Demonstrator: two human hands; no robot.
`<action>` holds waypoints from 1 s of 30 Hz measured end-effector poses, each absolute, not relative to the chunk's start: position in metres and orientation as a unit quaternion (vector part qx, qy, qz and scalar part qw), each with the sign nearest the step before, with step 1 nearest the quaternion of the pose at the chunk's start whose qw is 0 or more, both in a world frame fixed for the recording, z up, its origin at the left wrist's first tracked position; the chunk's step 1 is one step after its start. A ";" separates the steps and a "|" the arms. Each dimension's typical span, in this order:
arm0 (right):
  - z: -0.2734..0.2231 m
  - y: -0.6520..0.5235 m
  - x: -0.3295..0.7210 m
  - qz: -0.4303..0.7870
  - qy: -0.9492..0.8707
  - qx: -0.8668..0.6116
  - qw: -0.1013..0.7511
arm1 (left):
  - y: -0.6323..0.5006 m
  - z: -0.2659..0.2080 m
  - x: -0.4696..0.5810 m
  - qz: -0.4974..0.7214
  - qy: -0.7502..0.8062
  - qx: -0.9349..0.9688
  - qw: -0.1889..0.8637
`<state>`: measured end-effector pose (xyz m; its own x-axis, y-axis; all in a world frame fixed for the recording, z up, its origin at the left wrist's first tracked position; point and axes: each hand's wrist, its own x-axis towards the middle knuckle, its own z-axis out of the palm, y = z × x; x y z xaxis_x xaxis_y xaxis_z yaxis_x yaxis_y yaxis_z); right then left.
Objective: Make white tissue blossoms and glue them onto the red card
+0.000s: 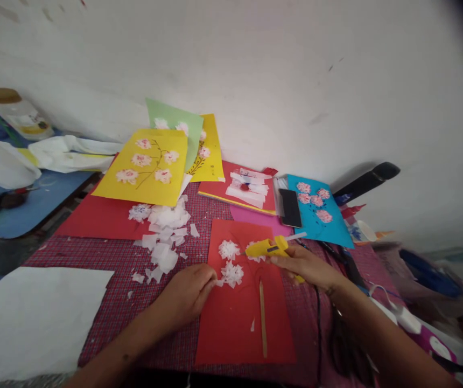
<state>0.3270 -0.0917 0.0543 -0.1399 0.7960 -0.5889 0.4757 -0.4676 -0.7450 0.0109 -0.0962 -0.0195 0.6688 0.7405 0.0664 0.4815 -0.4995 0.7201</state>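
Observation:
My right hand is closed around a yellow glue gun with a clear glue stick showing at its back end. The nozzle points left over a red sheet of paper. On that sheet are white tissue-paper flowers, one partly behind the gun. My left hand is at the sheet's left edge, its fingers pinched on a small piece of white tissue paper beside the lower flower. A thin wooden stick lies on the sheet's lower right.
Loose white tissue pieces lie left of the sheet on the checked cloth. Flower pictures on yellow card and blue card lean near the wall. A phone lies behind the gun, and a dark cord runs below my right hand.

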 end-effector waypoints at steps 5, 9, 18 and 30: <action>0.062 -0.073 0.317 0.574 -0.524 -0.626 0.057 | -0.096 -0.020 0.011 0.182 0.363 0.846 0.346; 0.061 -0.065 0.317 0.559 -0.550 -0.620 0.014 | -0.097 -0.021 0.012 0.177 0.368 0.846 0.343; 0.057 -0.061 0.317 0.552 -0.573 -0.606 -0.015 | -0.095 -0.018 0.013 0.179 0.369 0.841 0.353; 0.064 -0.062 0.312 0.505 -0.620 -0.599 -0.045 | -0.094 -0.018 0.013 0.177 0.370 0.841 0.352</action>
<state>0.3119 -0.0621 0.0635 -0.2787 0.6971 -0.6606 0.7877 -0.2276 -0.5725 0.0130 -0.0943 -0.0181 0.6631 0.7476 0.0375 0.4984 -0.4783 0.7230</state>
